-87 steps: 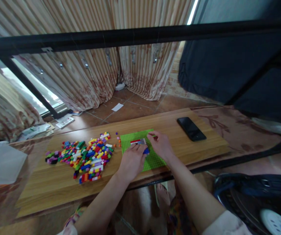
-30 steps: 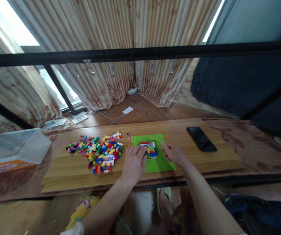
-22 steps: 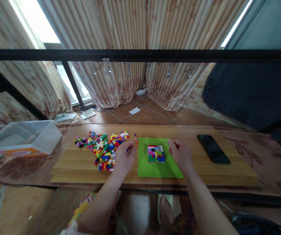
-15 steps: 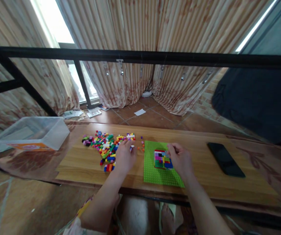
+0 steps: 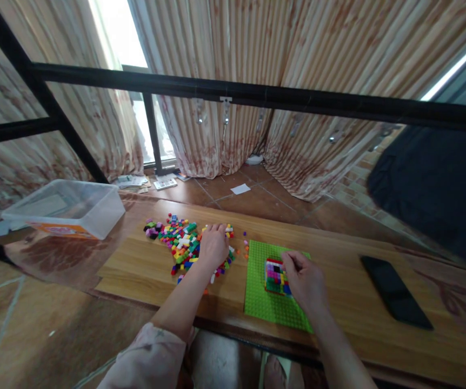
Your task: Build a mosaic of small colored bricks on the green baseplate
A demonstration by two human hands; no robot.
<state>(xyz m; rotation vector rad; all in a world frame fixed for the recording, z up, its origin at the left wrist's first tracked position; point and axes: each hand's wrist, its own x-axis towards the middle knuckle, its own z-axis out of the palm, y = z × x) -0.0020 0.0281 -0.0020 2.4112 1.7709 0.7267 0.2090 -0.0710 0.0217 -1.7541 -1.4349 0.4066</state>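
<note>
Brick panel [image 5: 273, 277], partly hidden by right hand [image 5: 305, 280], lies apart from left hand [image 5: 215, 246].

Left hand [image 5: 214, 247] now at the brick pile [image 5: 184, 243]
It has left the little brick square [image 5: 274, 276] on the green board [image 5: 257, 307] and reaches over the loose bricks.

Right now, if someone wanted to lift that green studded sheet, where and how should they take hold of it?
Probably pinched at the left edge of the green sheet, coming from the left. It looks thin, lies flat on the wooden tabletop and is bare along that edge. The block build sits farther in, and the right grip covers part of the opposite side.
</note>
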